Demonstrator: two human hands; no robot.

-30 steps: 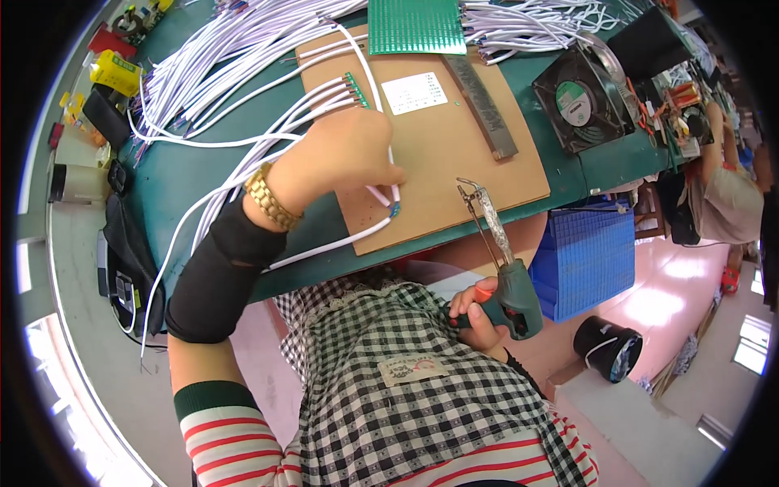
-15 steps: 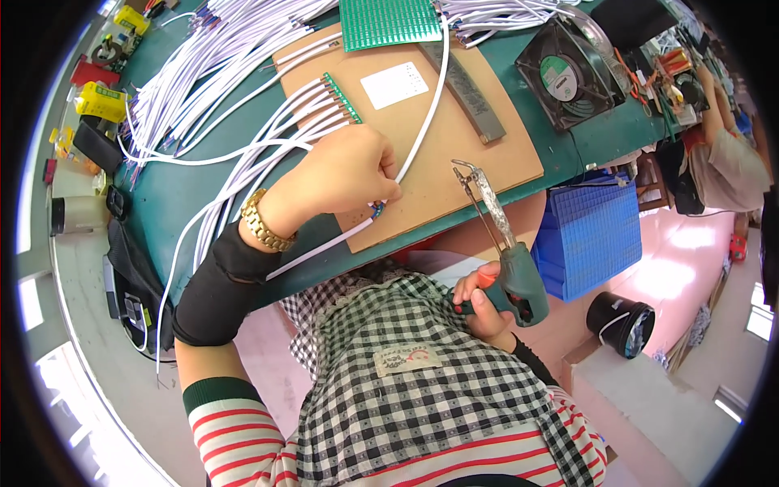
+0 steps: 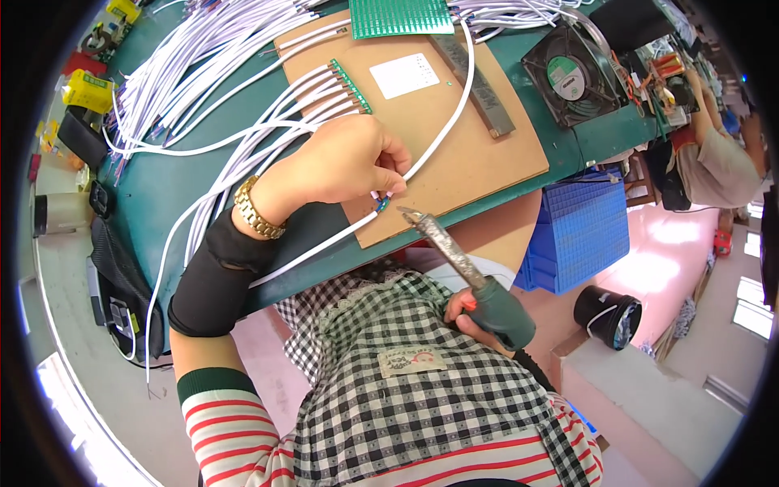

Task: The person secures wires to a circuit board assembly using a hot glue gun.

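My left hand (image 3: pixel 345 158), a gold watch on its wrist, pinches a white cable (image 3: pixel 448 122) over the brown board (image 3: pixel 495 174). Just below its fingertips, the blue wire end of another white cable (image 3: pixel 324 245) shows; the exact joint is hidden by the fingers. My right hand (image 3: pixel 475 318) is wrapped round the handle of a dark green soldering gun (image 3: pixel 501 312). The gun's metal barrel slants up and left, its tip a short way right of the blue wires and apart from them. Several white cables end at a narrow green circuit board strip (image 3: pixel 352 86) beyond my left hand.
A green circuit board panel (image 3: pixel 402 18) and a dark metal bar (image 3: pixel 479 89) lie on the brown board's far side. Piles of white cables (image 3: pixel 203 69) cover the far left table. At right are a black fan (image 3: pixel 572 77), a blue crate (image 3: pixel 580 231) and a black bucket (image 3: pixel 607 316).
The soldering gun has tilted left, and its tip has come down close to the wires at my left fingertips. My left hand keeps its pinch with little movement.
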